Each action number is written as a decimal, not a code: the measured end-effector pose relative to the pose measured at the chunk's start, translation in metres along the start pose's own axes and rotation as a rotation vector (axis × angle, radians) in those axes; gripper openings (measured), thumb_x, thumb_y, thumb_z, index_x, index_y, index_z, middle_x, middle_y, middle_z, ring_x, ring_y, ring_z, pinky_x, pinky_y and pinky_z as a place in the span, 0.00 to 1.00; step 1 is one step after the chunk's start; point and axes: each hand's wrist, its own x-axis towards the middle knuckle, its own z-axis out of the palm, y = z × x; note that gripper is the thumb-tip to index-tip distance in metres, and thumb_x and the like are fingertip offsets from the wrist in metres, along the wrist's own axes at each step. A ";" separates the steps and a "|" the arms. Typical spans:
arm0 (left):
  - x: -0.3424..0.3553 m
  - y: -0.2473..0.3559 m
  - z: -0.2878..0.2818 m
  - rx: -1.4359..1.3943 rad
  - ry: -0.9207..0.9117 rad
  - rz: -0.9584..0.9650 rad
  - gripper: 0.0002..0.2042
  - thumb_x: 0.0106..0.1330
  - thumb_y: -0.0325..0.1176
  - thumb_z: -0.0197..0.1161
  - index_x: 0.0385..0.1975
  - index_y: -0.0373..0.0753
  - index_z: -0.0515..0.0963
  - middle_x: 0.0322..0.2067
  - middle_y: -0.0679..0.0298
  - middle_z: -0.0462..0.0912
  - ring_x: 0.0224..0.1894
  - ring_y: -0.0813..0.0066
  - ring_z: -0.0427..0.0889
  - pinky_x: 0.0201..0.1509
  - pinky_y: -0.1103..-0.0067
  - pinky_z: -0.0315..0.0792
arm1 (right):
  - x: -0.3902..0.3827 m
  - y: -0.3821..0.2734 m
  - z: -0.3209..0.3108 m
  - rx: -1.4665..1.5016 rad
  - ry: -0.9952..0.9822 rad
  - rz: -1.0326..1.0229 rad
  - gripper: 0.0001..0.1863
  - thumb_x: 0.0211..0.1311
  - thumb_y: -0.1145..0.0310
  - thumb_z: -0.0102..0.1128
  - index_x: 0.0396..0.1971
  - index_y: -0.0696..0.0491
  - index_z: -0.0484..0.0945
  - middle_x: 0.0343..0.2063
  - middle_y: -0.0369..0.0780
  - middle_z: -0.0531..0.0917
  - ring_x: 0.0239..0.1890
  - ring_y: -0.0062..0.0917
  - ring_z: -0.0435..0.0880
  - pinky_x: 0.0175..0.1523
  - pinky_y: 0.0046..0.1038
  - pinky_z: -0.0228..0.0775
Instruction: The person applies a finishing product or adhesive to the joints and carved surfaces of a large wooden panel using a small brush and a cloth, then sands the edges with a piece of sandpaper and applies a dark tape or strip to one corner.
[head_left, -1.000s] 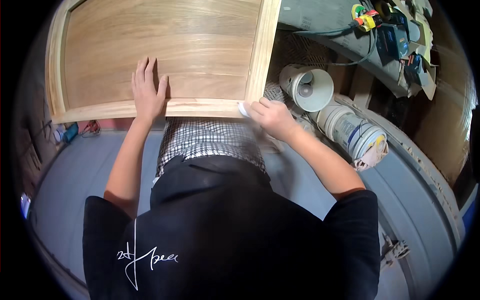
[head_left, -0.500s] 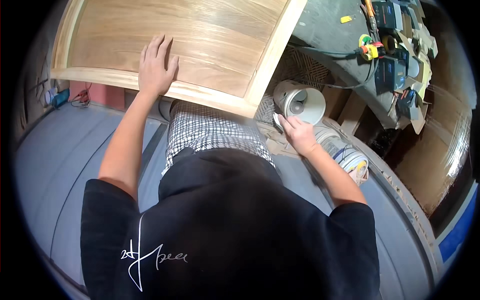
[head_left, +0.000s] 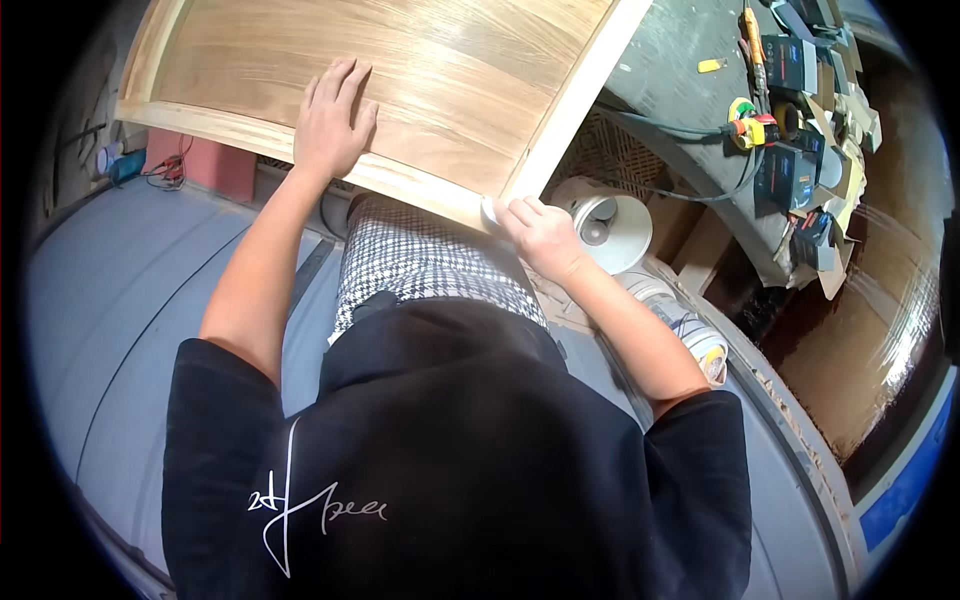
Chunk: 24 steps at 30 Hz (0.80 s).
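Note:
A framed wooden panel, like a cabinet door, lies in front of me, its near edge above my lap. My left hand rests palm down across its near frame rail, fingers spread over the inset face. At the near right corner, my right hand has its fingers closed on a small white flat piece. That piece touches the frame edge there; most of it is hidden under the fingers, and I cannot make out its kind.
Right of the panel, a white bucket lies tipped, with more tubs nearer me. A dark worktable holds a yellow piece, a cable with a yellow-red connector and several dark boxes. At far left is a pink board.
My right hand has moved left, from beside the bucket to the panel's near right corner, bringing the white piece against the frame. My left hand stays flat on the panel.

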 end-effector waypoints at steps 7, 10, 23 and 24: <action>0.001 -0.001 -0.001 -0.021 0.003 0.002 0.25 0.71 0.43 0.57 0.67 0.46 0.69 0.69 0.58 0.66 0.73 0.59 0.61 0.77 0.61 0.53 | -0.014 0.006 -0.012 -0.020 -0.140 0.031 0.23 0.46 0.71 0.61 0.47 0.55 0.80 0.32 0.35 0.77 0.34 0.26 0.79 0.32 0.27 0.75; 0.003 -0.001 0.000 -0.064 0.016 0.012 0.25 0.70 0.43 0.57 0.66 0.44 0.69 0.68 0.58 0.68 0.72 0.59 0.62 0.77 0.61 0.53 | -0.019 0.010 -0.016 0.014 -0.174 0.052 0.23 0.46 0.72 0.62 0.47 0.54 0.79 0.32 0.36 0.77 0.35 0.27 0.79 0.32 0.28 0.75; 0.001 -0.035 -0.012 -0.093 -0.041 -0.029 0.27 0.72 0.47 0.51 0.66 0.37 0.69 0.67 0.55 0.69 0.73 0.59 0.61 0.78 0.60 0.47 | 0.060 -0.041 -0.044 0.084 -0.068 0.369 0.17 0.56 0.82 0.64 0.45 0.53 0.83 0.25 0.44 0.77 0.24 0.38 0.80 0.30 0.35 0.73; 0.004 -0.039 -0.024 -0.163 -0.019 -0.038 0.26 0.71 0.44 0.54 0.65 0.38 0.70 0.65 0.56 0.71 0.72 0.61 0.61 0.78 0.60 0.48 | 0.101 -0.050 -0.034 0.111 -0.009 0.319 0.17 0.56 0.82 0.64 0.46 0.53 0.83 0.26 0.44 0.77 0.25 0.37 0.80 0.30 0.34 0.73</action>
